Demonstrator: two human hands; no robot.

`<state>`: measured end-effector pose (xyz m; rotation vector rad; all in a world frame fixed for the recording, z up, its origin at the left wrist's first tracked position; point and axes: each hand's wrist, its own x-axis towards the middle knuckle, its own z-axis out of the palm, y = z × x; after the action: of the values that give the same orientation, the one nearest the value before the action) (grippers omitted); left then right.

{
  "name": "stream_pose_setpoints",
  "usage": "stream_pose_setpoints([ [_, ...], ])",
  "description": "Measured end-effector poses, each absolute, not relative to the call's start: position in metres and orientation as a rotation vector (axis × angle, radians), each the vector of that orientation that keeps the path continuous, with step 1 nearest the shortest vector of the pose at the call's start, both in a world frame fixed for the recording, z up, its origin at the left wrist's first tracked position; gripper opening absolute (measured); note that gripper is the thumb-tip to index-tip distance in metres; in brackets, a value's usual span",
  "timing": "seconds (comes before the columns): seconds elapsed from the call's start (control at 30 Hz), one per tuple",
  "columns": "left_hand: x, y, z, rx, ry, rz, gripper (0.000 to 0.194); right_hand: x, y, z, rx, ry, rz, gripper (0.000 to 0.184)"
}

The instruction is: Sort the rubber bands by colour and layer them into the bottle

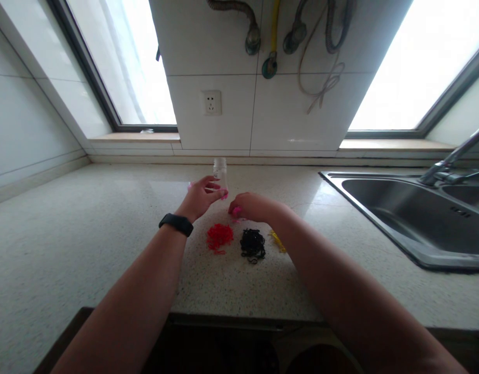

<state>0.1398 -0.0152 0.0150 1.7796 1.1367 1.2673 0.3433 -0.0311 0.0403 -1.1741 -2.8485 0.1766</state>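
My left hand [203,196] curls around a clear bottle [220,169] whose mouth has no lid on it. Some pink bits show low down by the bottle, beside my fingertips. Just to the right, my right hand [249,206] is closed with its fingers pointing down, pinching pink rubber bands [236,211] at the countertop. Nearer me lie a pile of red rubber bands [219,237] and a pile of black rubber bands [252,244]. Yellow rubber bands [278,241] are partly hidden by my right forearm.
The speckled countertop [107,228] runs back to a tiled wall with a socket [211,102] and hoses above. At the right a steel sink [395,208] is set into it, with a faucet [441,169]. The counter's front edge is close to me.
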Motion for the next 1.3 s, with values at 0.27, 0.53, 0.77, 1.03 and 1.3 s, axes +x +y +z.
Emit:
stream_pose_setpoints([
  [0.27, 0.140, -0.016, 0.014, 1.783, 1.147, 1.259, 0.050, 0.340, -0.023, 0.035, -1.245, -2.740, 0.225, 0.019],
  [0.53, 0.139, -0.014, 0.012, 1.787, 1.163, 1.199, 0.052, 0.365, -0.016, 0.040, -1.153, -2.310, 0.485, 0.017],
  [0.77, 0.142, -0.019, 0.011, 1.903, 1.209, 1.049, 0.053, 0.378, -0.004, 0.054, -0.883, -1.561, 0.665, 0.027],
  [1.03, 0.148, -0.025, 0.007, 2.071, 1.117, 0.954, 0.058, 0.360, -0.014, 0.065, -0.699, -1.357, 0.650, 0.017],
  [1.3, 0.149, -0.027, 0.007, 2.104, 1.121, 0.921, 0.051, 0.353, -0.020, 0.056, -0.747, -1.544, 0.470, 0.012],
])
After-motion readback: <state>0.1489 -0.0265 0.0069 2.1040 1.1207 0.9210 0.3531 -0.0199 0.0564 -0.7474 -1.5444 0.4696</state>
